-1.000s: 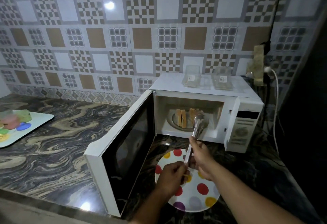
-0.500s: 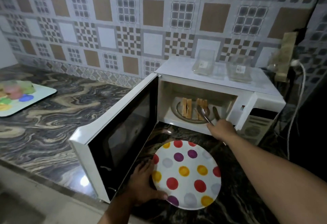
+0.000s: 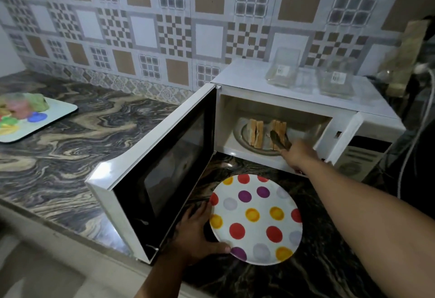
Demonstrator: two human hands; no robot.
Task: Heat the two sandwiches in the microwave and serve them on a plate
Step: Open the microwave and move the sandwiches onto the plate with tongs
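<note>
Two sandwiches stand on edge on the turntable inside the open white microwave [image 3: 289,90]: the left sandwich [image 3: 256,133] and the right sandwich [image 3: 279,128]. My right hand [image 3: 297,156] grips metal tongs [image 3: 280,141] whose tips sit around the right sandwich. A white plate with coloured dots [image 3: 256,218] lies on the counter in front of the microwave. My left hand [image 3: 196,234] holds the plate's left rim, thumb along its lower edge.
The microwave door [image 3: 150,180] hangs open to the left, close to my left hand. Two clear containers [image 3: 308,76] sit on top of the microwave. A white tray [image 3: 56,111] with colourful items lies far left on the marble counter. A cable hangs at the right.
My right hand has pushed the tongs deeper into the microwave, up to the right sandwich. My left hand let go of the tongs and took the plate's rim. The camera moved closer.
</note>
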